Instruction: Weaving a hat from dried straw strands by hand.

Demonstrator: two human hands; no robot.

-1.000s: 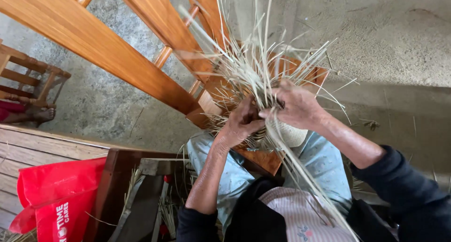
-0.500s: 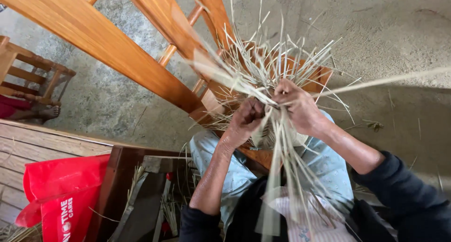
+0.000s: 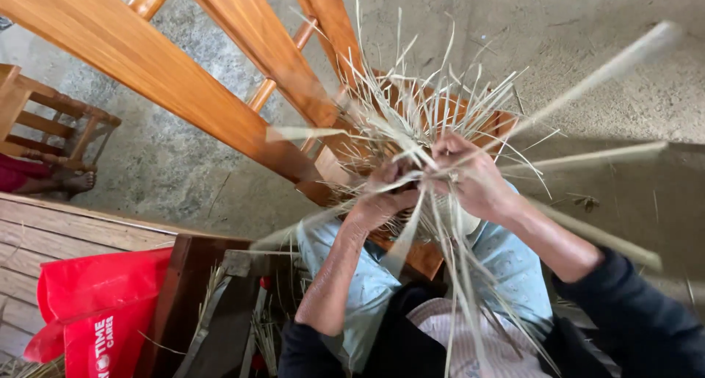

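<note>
both hands at mid-frame, buried in a bundle of pale straw strips (image 3: 411, 128). left hand (image 3: 385, 198) clenched around strips at the core of the bundle, knuckles up, fingers curled in. right hand (image 3: 474, 176) just beside it, touching, also closed on strips, fingers pinching a few near the centre. strips fanning out in all directions from the grip: upward over the wood, down across the lap, several long ones blurred and streaking to the right. bundle sitting above the knees, over light blue trousers (image 3: 514, 268), in front of a wooden chair frame (image 3: 242, 77) running diagonally from top left. right forearm in a dark sleeve (image 3: 639, 319), left forearm bare. striped pale cloth (image 3: 470, 341) on the lap under the hanging strips. red bag (image 3: 88, 312) at bottom left, white print on it, resting against a dark wooden piece (image 3: 183, 290). wooden plank surface (image 3: 44, 231) at left edge. small wooden stool (image 3: 51, 121) further left, with a bare foot (image 3: 73, 181) of another person beside it. rough grey concrete floor (image 3: 573, 48) all round. loose straw bits near the dark wood, below the left elbow.
</note>
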